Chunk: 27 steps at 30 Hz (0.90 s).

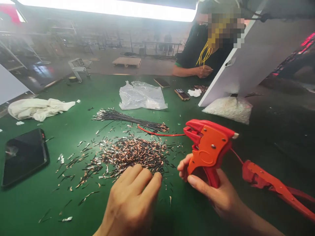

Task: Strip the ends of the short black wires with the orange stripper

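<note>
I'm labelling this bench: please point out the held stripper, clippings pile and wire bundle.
Held stripper (209,149), head view: on its orange body.
Clippings pile (137,152), head view: on its middle.
Wire bundle (130,119), head view: on its middle.

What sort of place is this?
Probably a wiring workshop or factory floor: a red-and-orange wire stripper in the right hand, a heap of black-and-copper wire scraps on the green tabletop, and a long white strip light overhead.

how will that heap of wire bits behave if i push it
The heap of wire bits would probably spread apart, since its pieces lie loose and stray around it. Each seems short and thin, so likely light.
</note>
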Each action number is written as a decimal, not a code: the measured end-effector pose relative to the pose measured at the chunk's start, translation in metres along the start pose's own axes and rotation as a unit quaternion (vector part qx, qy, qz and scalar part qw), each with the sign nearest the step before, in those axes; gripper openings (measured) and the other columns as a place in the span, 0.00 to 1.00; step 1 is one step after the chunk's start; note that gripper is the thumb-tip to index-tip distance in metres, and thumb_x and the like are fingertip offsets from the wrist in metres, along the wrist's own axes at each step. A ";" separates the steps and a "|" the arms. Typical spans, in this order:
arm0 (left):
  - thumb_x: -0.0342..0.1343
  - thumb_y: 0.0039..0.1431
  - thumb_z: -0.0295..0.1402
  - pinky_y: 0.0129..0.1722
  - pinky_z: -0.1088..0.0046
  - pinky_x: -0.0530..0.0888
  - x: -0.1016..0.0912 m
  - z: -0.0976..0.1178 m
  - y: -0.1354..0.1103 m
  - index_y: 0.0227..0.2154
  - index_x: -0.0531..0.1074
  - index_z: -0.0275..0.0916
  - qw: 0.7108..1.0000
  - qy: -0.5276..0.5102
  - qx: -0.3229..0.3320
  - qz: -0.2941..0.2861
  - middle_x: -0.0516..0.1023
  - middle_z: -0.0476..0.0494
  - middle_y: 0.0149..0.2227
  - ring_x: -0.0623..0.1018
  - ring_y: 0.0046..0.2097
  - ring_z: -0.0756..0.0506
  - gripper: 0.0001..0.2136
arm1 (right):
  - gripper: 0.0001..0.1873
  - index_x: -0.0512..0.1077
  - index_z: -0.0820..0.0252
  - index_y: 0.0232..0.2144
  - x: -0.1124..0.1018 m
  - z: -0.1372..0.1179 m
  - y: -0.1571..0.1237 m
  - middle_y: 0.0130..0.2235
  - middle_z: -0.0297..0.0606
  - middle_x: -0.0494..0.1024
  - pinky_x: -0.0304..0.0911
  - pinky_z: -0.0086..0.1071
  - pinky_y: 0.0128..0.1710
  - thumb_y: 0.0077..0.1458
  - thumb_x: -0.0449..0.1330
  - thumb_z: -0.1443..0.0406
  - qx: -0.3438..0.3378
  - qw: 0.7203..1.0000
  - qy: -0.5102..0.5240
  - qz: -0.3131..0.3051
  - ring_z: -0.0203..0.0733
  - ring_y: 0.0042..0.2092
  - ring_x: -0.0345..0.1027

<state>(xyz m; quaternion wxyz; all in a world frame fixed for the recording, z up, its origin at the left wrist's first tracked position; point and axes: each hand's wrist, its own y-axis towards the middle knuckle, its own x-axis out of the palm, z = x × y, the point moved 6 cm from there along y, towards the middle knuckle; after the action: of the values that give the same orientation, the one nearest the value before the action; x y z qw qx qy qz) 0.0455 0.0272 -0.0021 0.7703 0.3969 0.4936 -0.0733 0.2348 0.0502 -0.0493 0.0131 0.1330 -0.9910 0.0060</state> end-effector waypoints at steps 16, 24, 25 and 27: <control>0.52 0.60 0.18 0.29 0.68 0.60 0.013 0.018 -0.001 0.35 0.72 0.36 1.000 -0.014 0.003 0.000 0.69 0.49 0.24 0.65 0.28 0.46 0.08 | 0.03 0.67 0.56 0.38 0.018 0.007 -0.005 0.35 0.35 0.71 0.65 0.34 0.36 0.64 0.53 0.66 -0.017 0.989 -0.143 -0.034 0.40 0.35 0.66; 0.44 0.66 0.21 0.17 0.70 0.56 0.016 0.027 -0.007 0.31 0.69 0.36 0.997 -0.045 0.024 0.055 0.65 0.53 0.19 0.62 0.18 0.50 0.11 | 0.05 0.64 0.54 0.35 0.020 0.007 -0.004 0.31 0.34 0.70 0.64 0.33 0.31 0.63 0.51 0.68 -0.051 0.977 -0.202 -0.040 0.41 0.30 0.65; 0.43 0.66 0.20 0.16 0.70 0.57 0.019 0.028 -0.009 0.33 0.69 0.36 0.998 -0.047 0.029 0.039 0.66 0.53 0.19 0.63 0.18 0.50 0.11 | 0.05 0.64 0.53 0.36 0.021 0.006 -0.004 0.31 0.33 0.70 0.64 0.33 0.31 0.61 0.51 0.70 -0.063 0.973 -0.217 -0.041 0.41 0.30 0.65; 0.43 0.65 0.19 0.16 0.71 0.60 0.027 0.030 -0.011 0.36 0.69 0.35 0.998 -0.044 0.038 -0.019 0.69 0.53 0.20 0.66 0.17 0.50 0.11 | 0.09 0.63 0.53 0.38 0.023 0.002 -0.003 0.31 0.33 0.71 0.64 0.33 0.33 0.57 0.52 0.72 -0.099 0.962 -0.254 -0.035 0.41 0.30 0.66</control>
<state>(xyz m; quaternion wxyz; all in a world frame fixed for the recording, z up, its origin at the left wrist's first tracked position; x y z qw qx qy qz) 0.0746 0.0062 -0.0240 0.7742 0.4128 0.4636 -0.1236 0.2138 0.0410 -0.0503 -0.2255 0.1629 -0.9521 -0.1268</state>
